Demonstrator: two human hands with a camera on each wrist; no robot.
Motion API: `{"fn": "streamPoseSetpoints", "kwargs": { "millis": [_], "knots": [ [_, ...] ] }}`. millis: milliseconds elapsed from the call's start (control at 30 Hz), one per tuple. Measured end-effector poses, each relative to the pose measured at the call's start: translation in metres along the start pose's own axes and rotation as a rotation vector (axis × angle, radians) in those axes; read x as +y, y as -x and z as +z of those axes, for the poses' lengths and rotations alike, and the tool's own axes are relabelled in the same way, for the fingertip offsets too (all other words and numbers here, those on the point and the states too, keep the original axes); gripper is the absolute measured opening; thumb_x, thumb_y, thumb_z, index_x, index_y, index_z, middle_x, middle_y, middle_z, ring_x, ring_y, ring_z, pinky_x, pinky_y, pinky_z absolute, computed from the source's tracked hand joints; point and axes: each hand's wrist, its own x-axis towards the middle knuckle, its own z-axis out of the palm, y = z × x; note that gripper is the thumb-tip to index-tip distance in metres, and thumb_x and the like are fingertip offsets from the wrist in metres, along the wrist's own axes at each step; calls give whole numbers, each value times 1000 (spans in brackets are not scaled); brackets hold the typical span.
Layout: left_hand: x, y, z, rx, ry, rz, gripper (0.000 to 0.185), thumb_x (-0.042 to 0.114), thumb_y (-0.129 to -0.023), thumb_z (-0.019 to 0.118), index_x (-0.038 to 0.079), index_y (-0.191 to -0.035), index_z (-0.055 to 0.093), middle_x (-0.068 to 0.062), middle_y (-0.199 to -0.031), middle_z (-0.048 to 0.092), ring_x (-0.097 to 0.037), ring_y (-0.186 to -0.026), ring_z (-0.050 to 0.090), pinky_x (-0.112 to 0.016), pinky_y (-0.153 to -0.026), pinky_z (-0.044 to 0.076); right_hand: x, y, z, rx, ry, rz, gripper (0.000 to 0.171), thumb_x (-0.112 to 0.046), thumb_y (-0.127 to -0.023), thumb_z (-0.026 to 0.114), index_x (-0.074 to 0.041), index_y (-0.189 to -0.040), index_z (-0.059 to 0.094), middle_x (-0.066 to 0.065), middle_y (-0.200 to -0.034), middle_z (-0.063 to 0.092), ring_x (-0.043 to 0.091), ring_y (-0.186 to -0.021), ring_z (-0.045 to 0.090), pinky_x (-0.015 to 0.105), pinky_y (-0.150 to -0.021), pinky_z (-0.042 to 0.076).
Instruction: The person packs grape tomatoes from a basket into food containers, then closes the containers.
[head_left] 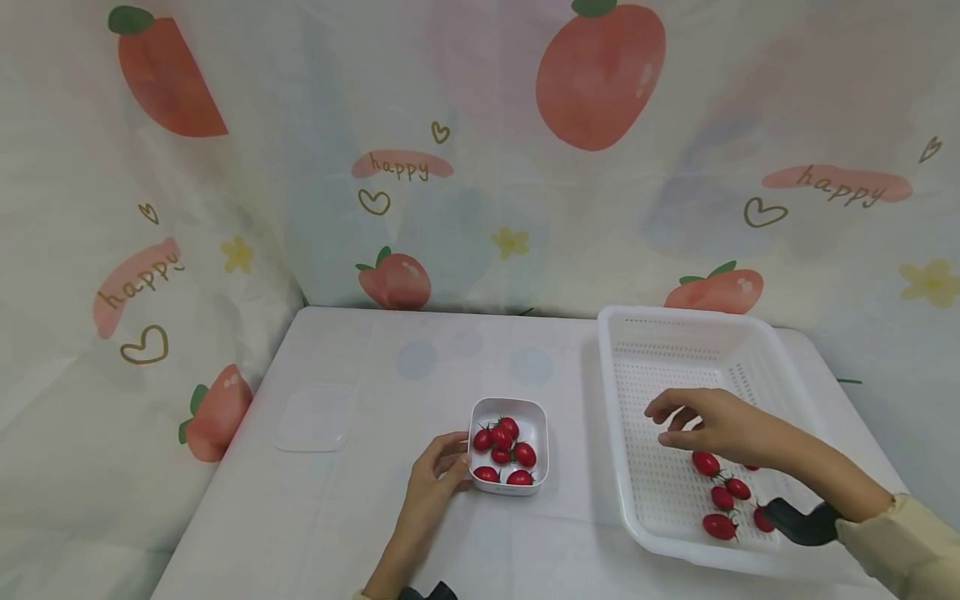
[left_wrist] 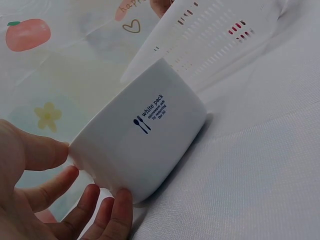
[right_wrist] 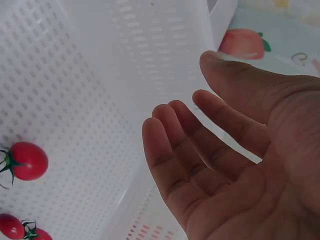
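Small red cherry tomatoes (head_left: 501, 436) with green stems lie in a square white container (head_left: 495, 489) on the table. My left hand (head_left: 438, 475) rests against its left side, thumb near the rim and fingertips lower along the outer wall. Printed on the wall of the container (left_wrist: 150, 135) in the left wrist view is "white pack". My right hand (head_left: 708, 421) hovers over the white perforated basket (head_left: 630, 500), fingers loosely bent and nothing between them. Several more cherry tomatoes (head_left: 720, 526) lie at the near end of that basket, partly below my right forearm.
On the left of the table lies a clear, flat lid (head_left: 313, 418). A light cloth (head_left: 375, 533) covers the table. Behind and to the left hangs a curtain (head_left: 480, 208) printed with fruit, hearts and flowers. The basket's raised rim stands between the container and the tomatoes inside it.
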Motion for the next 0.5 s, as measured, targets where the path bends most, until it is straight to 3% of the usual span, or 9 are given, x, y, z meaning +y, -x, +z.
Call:
{"fn": "streamPoseSetpoints", "kwargs": {
  "millis": [200,500],
  "knots": [
    [0,0,-1,3,-4,0,41,15,-101,64,10,-142,58,-17,-139,60,-26,-122,64,-28,-86,63,25,1,3,13,61,46,37,-18,-90,80,-1,-121,68,7,-110,73,16,-93,68,18,-72,58],
    [-1,-1,0,-5,-3,4,41,15,-101,64,10,-142,58,-17,-138,60,-26,-123,64,-28,-87,63,48,1,10,-54,128,174,40,-18,-89,81,0,-121,66,7,-101,69,15,-82,63,25,-66,63]
  ]
}}
